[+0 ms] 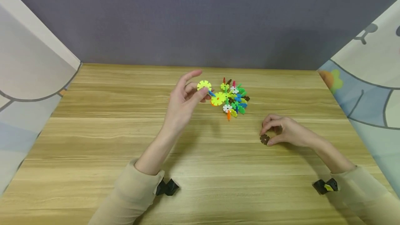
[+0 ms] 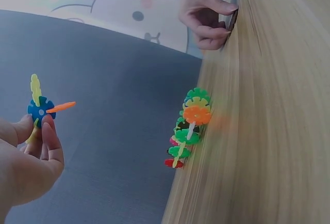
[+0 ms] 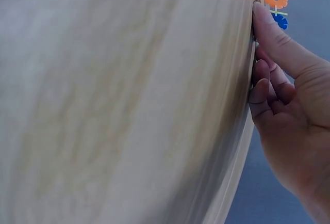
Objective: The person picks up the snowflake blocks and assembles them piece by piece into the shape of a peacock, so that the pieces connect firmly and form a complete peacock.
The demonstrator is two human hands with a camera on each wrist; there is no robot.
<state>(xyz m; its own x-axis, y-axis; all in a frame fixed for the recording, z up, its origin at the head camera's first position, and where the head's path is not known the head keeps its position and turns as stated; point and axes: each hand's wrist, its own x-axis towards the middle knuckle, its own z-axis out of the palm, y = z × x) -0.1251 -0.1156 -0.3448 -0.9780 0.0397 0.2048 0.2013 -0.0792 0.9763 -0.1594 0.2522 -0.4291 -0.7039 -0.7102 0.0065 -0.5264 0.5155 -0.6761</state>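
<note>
My left hand (image 1: 182,105) is raised over the table, pinching a small joined cluster of notched snowflake discs between thumb and fingers. Two yellow discs (image 1: 218,99) show in it from the head view; the left wrist view shows a blue disc (image 2: 47,105) in its middle and an orange disc (image 2: 63,107) slotted in sideways. Lower and to the right, my right hand (image 1: 289,132) pinches a brown snowflake disc (image 1: 264,139) by its edges at the tabletop. That disc is mostly hidden by the thumb in the right wrist view.
A heap of snowflake discs (image 1: 235,105) in green, white, blue, yellow, orange and other colours lies on the wooden table (image 1: 103,141), just right of the raised cluster. A grey panel (image 1: 200,20) stands along the table's back edge. Cartoon-printed surfaces flank both sides.
</note>
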